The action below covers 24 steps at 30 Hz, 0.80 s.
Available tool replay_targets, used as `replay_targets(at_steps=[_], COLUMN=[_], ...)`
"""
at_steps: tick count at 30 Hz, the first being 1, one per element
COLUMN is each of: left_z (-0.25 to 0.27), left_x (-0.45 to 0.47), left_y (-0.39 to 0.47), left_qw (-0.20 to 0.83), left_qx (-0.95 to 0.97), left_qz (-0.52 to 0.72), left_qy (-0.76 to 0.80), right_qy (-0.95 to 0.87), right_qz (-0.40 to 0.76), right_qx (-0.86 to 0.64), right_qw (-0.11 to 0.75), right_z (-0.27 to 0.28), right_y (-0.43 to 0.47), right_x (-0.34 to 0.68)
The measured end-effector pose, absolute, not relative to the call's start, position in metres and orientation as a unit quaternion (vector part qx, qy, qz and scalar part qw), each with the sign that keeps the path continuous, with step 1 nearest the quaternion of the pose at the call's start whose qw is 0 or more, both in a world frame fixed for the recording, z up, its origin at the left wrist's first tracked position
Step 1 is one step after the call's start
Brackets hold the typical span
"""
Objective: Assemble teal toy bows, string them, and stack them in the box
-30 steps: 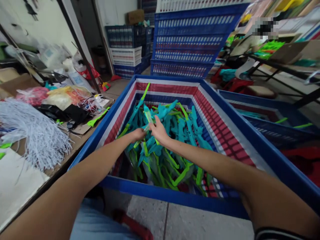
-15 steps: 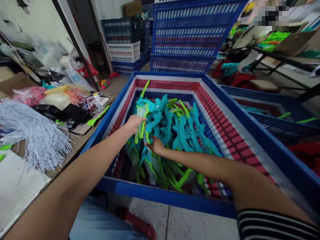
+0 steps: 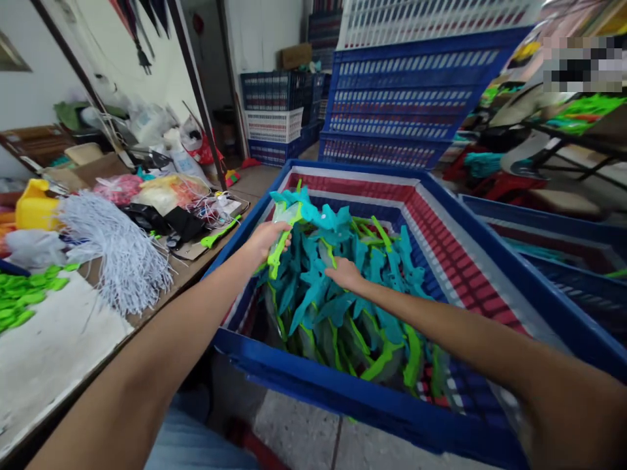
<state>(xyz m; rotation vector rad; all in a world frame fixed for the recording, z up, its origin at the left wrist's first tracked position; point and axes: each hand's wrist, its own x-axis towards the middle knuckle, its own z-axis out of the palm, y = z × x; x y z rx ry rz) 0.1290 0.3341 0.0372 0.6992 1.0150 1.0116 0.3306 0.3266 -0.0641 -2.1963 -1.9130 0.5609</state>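
Observation:
A blue crate point(image 3: 313, 356) lined with red, white and blue striped sheeting holds a heap of teal and lime-green plastic pieces point(image 3: 377, 267), some with clear bodies. My left hand point(image 3: 270, 244) is closed around a plastic piece point(image 3: 280, 254) with a green edge, a clear body and a teal top, over the left side of the heap. To its right, my right hand point(image 3: 345, 273) is closed on another teal, green and clear piece point(image 3: 324, 251). Its fingertips are partly hidden. What these pieces are cannot be made out.
On the left, a worktable point(image 3: 68, 365) bears a bundle of white ties point(image 3: 122, 254), green parts point(image 3: 29, 294) and bags. Stacked blue crates point(image 3: 392, 98) stand behind. Another lined crate point(image 3: 548, 235) is at the right, with a person point(image 3: 519, 98) beyond.
The view has swung left, showing more of the worktable. My right hand has moved away from my left, rightward over the heap, and now grips a piece. My left hand still holds its piece.

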Motion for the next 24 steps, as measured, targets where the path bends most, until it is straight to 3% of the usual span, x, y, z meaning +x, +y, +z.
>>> replay_targets(at_steps=[2, 7, 9, 17, 21, 24], left_z=[0.048, 0.08, 0.087, 0.103, 0.109, 0.096], left_x=[0.152, 0.187, 0.186, 0.111, 0.038, -0.022], left_y=[0.331, 0.295, 0.273, 0.155, 0.057, -0.035], left_qw=[0.676, 0.624, 0.612, 0.551, 0.508, 0.47], left_qx=[0.387, 0.471, 0.456, 0.416, 0.432, 0.416], left_qz=[0.461, 0.531, 0.565, 0.659, 0.682, 0.703], left_qy=[0.425, 0.327, 0.314, 0.298, 0.301, 0.334], right_qy=[-0.633, -0.553, -0.554, -0.714, -0.711, -0.692], right_qz=[0.188, 0.312, 0.332, 0.241, 0.355, 0.531], right_qx=[-0.74, -0.647, -0.598, -0.476, -0.348, -0.19], right_qw=[0.125, 0.422, 0.475, 0.454, 0.497, 0.451], right_z=[-0.043, 0.021, 0.041, 0.053, 0.036, 0.02], right_y=[0.312, 0.251, 0.222, 0.121, 0.051, -0.016], right_x=[0.341, 0.346, 0.334, 0.263, 0.195, 0.124])
